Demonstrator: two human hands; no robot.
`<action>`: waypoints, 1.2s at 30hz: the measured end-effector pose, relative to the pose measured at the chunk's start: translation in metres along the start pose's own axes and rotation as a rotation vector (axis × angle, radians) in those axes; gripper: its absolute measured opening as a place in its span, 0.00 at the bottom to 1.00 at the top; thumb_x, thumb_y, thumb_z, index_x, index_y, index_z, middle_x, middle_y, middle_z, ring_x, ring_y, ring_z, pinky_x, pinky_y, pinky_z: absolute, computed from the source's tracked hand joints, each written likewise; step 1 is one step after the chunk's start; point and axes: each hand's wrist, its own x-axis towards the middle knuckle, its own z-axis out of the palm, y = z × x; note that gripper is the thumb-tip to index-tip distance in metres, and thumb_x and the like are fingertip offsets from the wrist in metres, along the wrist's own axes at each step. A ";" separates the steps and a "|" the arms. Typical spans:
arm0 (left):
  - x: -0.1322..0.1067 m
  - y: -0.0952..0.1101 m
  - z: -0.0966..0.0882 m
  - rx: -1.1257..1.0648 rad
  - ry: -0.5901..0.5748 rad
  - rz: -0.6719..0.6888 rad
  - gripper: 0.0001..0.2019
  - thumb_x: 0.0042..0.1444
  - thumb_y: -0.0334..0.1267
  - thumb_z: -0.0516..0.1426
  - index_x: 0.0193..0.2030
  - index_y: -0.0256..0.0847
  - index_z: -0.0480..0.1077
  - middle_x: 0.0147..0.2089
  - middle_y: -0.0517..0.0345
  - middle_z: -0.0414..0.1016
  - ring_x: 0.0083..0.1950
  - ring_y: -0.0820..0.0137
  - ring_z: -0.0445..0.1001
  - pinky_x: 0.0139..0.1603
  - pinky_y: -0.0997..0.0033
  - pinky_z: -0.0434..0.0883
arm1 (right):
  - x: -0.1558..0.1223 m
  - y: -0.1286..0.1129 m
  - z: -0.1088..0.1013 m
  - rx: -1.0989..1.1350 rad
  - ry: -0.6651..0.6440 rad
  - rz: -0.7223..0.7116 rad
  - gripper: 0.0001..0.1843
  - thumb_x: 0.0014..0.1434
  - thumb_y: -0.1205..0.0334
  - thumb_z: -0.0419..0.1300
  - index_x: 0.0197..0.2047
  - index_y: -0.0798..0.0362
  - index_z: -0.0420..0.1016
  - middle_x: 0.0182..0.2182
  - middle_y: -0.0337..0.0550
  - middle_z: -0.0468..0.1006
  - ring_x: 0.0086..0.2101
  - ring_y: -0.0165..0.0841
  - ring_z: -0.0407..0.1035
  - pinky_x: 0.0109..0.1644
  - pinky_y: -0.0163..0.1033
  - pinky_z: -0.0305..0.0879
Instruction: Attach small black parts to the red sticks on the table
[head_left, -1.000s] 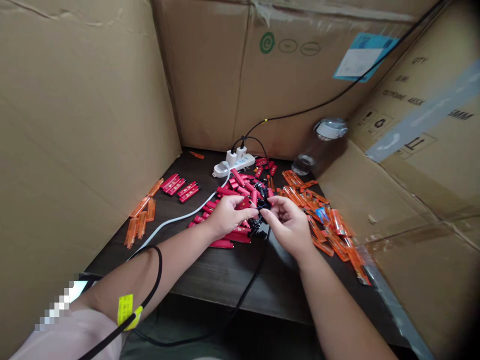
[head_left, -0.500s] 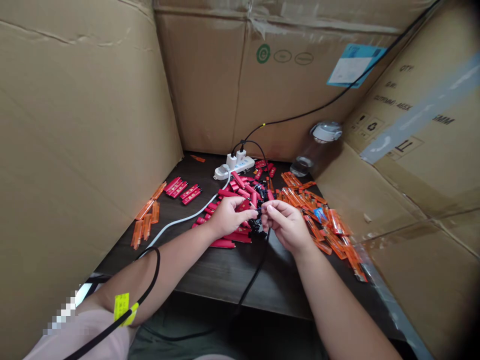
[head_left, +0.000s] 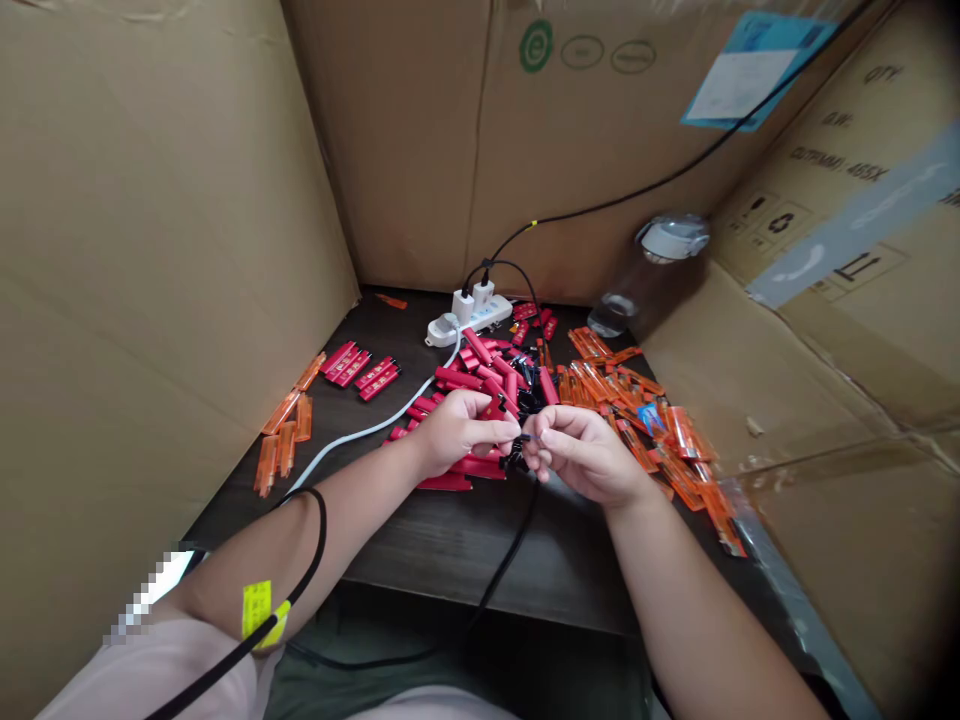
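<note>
My left hand [head_left: 466,432] is closed, thumb and fingers pinching a red lighter [head_left: 496,408] with gold print and a black top. Facing it, my right hand [head_left: 581,450] pinches a small dark piece [head_left: 528,437] too small to name, its end close to the left fingertips. Whether that piece touches the lighter cannot be made out. Beneath and behind both hands lies a pile of red lighters [head_left: 480,378] with black tops. Orange see-through pieces [head_left: 600,385], shaped like lighters, are heaped right of my right hand.
Cardboard walls [head_left: 405,150] enclose the dark table [head_left: 420,540] on three sides. At the back stand a white power strip [head_left: 480,322] with plugs and a clear bottle [head_left: 626,290]. A white cable [head_left: 352,435] and black cables [head_left: 514,545] cross the work area. Red lighters [head_left: 360,368] lie in rows at left.
The view has shifted and tilted slightly downward. My hands stay together over the pile; the small dark piece in my right fingers now shows more clearly.
</note>
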 end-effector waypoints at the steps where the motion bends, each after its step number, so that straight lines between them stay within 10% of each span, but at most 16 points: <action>1: 0.000 0.000 0.000 0.003 -0.015 0.003 0.13 0.45 0.41 0.65 0.28 0.32 0.70 0.23 0.58 0.72 0.19 0.81 0.62 0.20 0.78 0.54 | 0.000 0.000 0.000 -0.004 -0.007 0.011 0.09 0.53 0.60 0.65 0.30 0.56 0.69 0.25 0.40 0.72 0.24 0.28 0.69 0.23 0.31 0.65; 30: -0.007 0.006 -0.001 0.250 -0.203 0.080 0.12 0.46 0.42 0.64 0.29 0.33 0.74 0.24 0.56 0.74 0.28 0.73 0.72 0.36 0.71 0.69 | -0.003 0.007 -0.010 -0.118 -0.264 0.017 0.14 0.52 0.57 0.65 0.28 0.56 0.66 0.26 0.37 0.65 0.23 0.25 0.61 0.26 0.33 0.58; 36: -0.006 0.008 -0.004 0.233 -0.159 0.091 0.11 0.45 0.40 0.65 0.29 0.32 0.73 0.25 0.57 0.74 0.28 0.75 0.72 0.34 0.74 0.69 | 0.000 0.003 -0.005 -0.080 -0.142 -0.004 0.12 0.51 0.57 0.66 0.29 0.56 0.70 0.24 0.36 0.65 0.23 0.26 0.61 0.27 0.34 0.60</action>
